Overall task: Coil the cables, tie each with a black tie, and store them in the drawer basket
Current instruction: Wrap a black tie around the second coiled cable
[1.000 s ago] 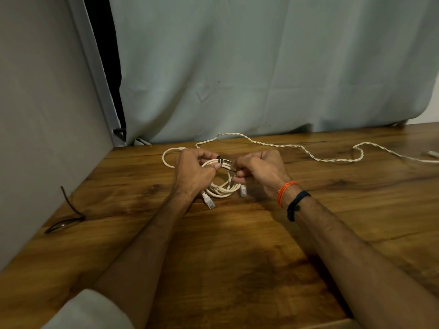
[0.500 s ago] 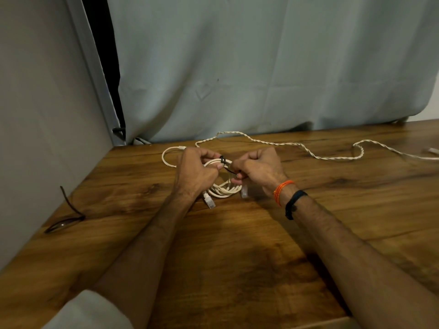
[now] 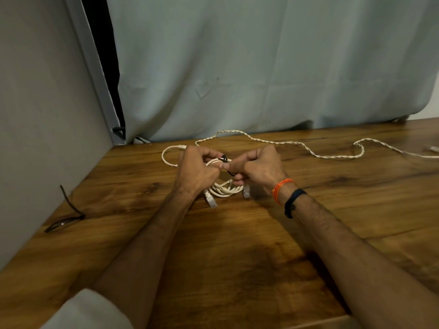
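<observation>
Coiled white cable (image 3: 224, 189) lies on the wooden table (image 3: 237, 257) between the two hands, just as it did a moment ago; its loops and both clear plugs (image 3: 211, 202) have not shifted. The black tie (image 3: 224, 159) sits wrapped around the top of the coil, and its loose tail now runs down toward the right hand's fingers, drawn a little closer than half a second ago. The left hand (image 3: 197, 173) stays curled over the left side of the coil, thumb and forefinger pinching the cable right beside the tie. The right hand (image 3: 257, 167) has edged inward, so its fingertips nearly meet the left thumb; its fingers are curled and pinch the tie's tail.

On the far left, by the grey wall, a spare dark tie (image 3: 66, 214) lies on the table edge, well apart from the hands. Behind the hands a second, twisted white cable (image 3: 308, 150) trails uncoiled to the right along the foot of the pale curtain (image 3: 261, 67). Orange thread (image 3: 280, 188) and a dark band (image 3: 293, 201) circle the right wrist. The hands hide part of the coil.
</observation>
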